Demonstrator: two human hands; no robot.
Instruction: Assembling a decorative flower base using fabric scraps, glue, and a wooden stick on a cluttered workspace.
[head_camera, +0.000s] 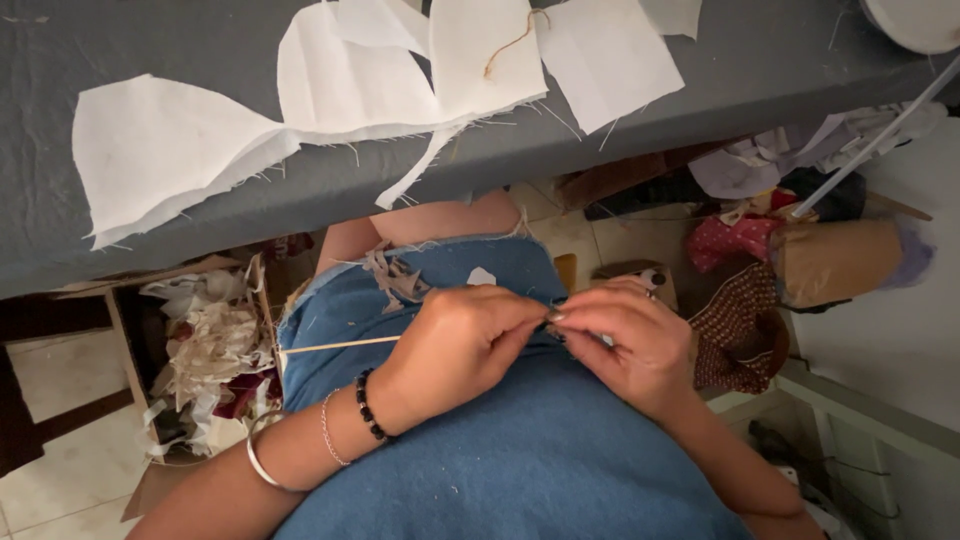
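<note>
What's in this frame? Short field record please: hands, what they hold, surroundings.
left hand: fingers pinched at the meeting point of both hands, a thin pale strand running out leftward from it
right hand: fingertips meet the left hand's; any item pinched is too small to tell
lap: blue garment
table: grey top, white fabric pieces with frayed edges
floor left: cardboard box of scraps

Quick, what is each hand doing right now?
Left hand: closed, fingertips pinching a pale thread that runs out to the left.
Right hand: closed, fingertips meeting the left's; what it pinches is too small to tell.
</note>
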